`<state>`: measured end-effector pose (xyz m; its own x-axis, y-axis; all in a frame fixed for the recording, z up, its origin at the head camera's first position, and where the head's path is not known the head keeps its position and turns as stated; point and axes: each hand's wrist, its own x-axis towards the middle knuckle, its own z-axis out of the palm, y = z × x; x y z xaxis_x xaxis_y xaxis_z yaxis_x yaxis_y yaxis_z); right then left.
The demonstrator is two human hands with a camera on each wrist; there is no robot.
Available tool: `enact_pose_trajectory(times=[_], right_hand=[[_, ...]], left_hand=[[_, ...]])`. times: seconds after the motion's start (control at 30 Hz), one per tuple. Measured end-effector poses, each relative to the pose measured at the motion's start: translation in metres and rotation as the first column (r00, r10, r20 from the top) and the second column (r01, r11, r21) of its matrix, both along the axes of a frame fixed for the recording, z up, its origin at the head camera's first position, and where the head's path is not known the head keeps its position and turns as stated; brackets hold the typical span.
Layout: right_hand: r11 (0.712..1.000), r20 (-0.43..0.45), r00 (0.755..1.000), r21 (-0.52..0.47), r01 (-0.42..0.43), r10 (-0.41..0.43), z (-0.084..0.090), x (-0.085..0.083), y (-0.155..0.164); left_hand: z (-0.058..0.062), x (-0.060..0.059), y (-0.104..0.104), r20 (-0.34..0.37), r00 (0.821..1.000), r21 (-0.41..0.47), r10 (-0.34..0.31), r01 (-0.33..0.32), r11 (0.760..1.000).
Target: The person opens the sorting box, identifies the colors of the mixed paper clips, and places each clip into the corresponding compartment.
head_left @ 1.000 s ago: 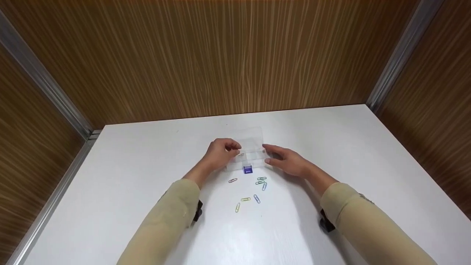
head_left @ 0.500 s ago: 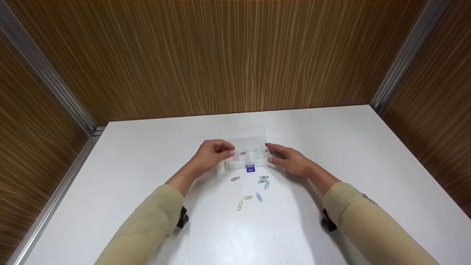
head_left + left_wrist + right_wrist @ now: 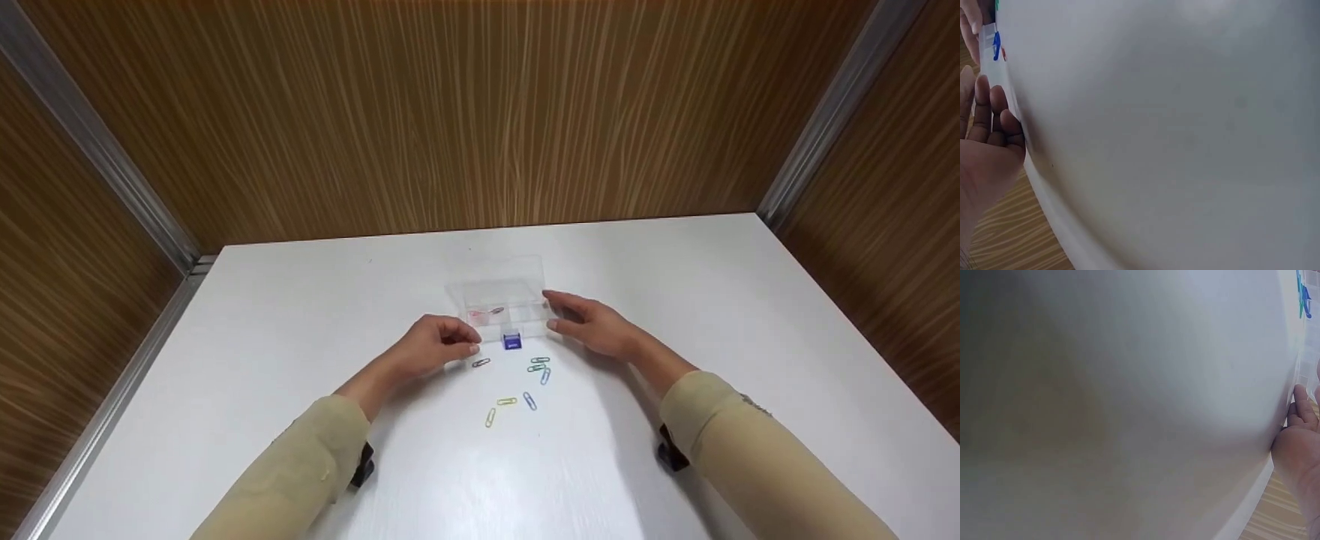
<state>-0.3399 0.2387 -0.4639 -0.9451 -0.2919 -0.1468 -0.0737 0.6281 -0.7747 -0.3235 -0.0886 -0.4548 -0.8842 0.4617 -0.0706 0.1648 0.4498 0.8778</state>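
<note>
Since a moment ago, my left hand (image 3: 435, 351) has been pulling back from the clear plastic compartment box (image 3: 501, 307) and is now curling loosely, holding nothing, just beside a dark paper clip (image 3: 481, 362). My right hand (image 3: 592, 326) is resting relaxed against the box's right end, fingers open; coloured paper clips (image 3: 537, 367) are lying near my fingertips on the white table (image 3: 750, 315).

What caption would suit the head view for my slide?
Left hand reaches a brown paper clip while right hand steadies the clear plastic compartment box.

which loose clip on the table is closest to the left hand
The dark clip, just beside the left hand fingertips; the green, blue and yellow clips lie farther right and nearer the person.
</note>
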Motion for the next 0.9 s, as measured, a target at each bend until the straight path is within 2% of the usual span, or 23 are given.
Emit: enact_pose_trajectory(times=[0.57, 0.9], right_hand=[[1.0, -0.013, 1.0, 0.004, -0.005, 0.005, -0.001, -0.001, -0.001], [1.0, 0.008, 1.0, -0.008, 0.004, -0.004, -0.001, 0.0, 0.0]], left_hand=[[-0.01, 0.002, 0.005, -0.043, 0.998, -0.061, -0.043, 0.04, 0.997], [-0.011, 0.002, 0.005, -0.031, 0.998, -0.079, -0.063, 0.06, 0.995]])
